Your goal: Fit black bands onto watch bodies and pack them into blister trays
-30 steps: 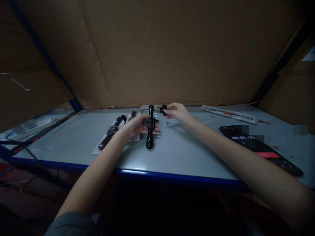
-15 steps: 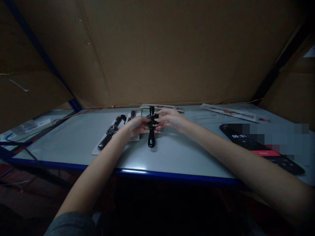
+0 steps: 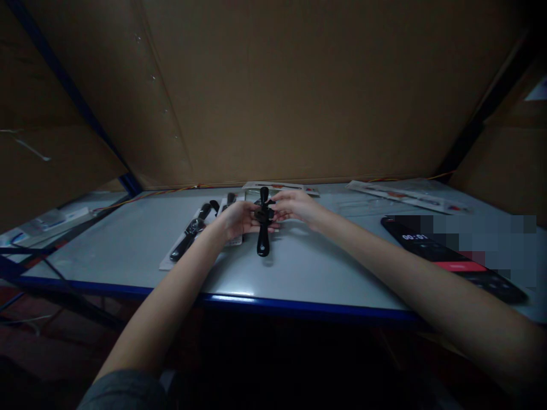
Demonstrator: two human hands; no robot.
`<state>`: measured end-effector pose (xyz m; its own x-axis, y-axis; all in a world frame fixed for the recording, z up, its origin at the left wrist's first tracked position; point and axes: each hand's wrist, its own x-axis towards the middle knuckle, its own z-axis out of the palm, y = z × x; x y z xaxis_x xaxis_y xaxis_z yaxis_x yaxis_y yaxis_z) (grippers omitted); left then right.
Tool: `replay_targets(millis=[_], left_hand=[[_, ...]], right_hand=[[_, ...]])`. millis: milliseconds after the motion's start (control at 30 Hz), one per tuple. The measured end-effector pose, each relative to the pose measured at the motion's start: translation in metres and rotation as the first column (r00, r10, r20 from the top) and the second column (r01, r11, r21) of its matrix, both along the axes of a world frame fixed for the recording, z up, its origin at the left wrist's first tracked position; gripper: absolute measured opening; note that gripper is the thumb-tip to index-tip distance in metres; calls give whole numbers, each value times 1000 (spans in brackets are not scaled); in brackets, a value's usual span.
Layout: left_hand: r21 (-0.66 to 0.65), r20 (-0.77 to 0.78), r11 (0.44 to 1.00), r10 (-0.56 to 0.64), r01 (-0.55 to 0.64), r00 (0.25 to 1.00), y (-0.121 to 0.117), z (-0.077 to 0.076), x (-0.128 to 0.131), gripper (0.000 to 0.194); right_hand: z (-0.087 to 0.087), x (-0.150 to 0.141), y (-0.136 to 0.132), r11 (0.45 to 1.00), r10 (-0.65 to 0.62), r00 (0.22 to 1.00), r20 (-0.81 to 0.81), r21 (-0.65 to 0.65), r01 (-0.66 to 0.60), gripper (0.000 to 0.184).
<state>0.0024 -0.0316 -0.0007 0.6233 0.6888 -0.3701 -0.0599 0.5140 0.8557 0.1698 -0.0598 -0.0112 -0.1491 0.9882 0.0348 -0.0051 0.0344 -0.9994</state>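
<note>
The person's left hand (image 3: pixel 239 221) and right hand (image 3: pixel 294 206) meet at the middle of a black tap wrench (image 3: pixel 263 242), held over the table (image 3: pixel 128 256). Both grips are closed on its centre, one from each side. Just left lies a card (image 3: pixel 167 263) carrying another black wrench (image 3: pixel 188 239); a phone (image 3: pixel 427 242) lies well right.

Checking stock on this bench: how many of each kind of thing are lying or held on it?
Black tap wrenches: 2 (one held, one lying)
Phones: 1
Packaging cards: 3
Total: 6
A dark piece behind the left hand is unclear, uncounted.
</note>
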Motion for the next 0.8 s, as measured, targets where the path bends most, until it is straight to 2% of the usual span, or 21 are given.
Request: replay_targets(millis=[233,333,433,567,633,800], left_hand=[[4,-16,1000,-7,7,1000,0,0,0,30],[10,27,1000,-24,24,999,1,-1,0,28],[5,40,999,-42,42,998,1,-1,0,27],[9,17,999,-53,53,998,2,-1,0,27],[28,2,998,-65,65,998,2,-2,0,26],[172,-82,982,-68,81,994,-1,-5,1,28]], right_hand=[[-8,-1,7,997,-15,998,68,78,10,19],[-11,-3,10,986,-18,989,147,169,-7,19],[-17,-4,15,942,-39,964,263,333,-52,15],[-24,1,24,848,-185,902,390,528,-55,16],[-26,4,26,836,-200,891,408,545,-62,22],[-27,4,23,866,-166,902,398,497,-60,27]])
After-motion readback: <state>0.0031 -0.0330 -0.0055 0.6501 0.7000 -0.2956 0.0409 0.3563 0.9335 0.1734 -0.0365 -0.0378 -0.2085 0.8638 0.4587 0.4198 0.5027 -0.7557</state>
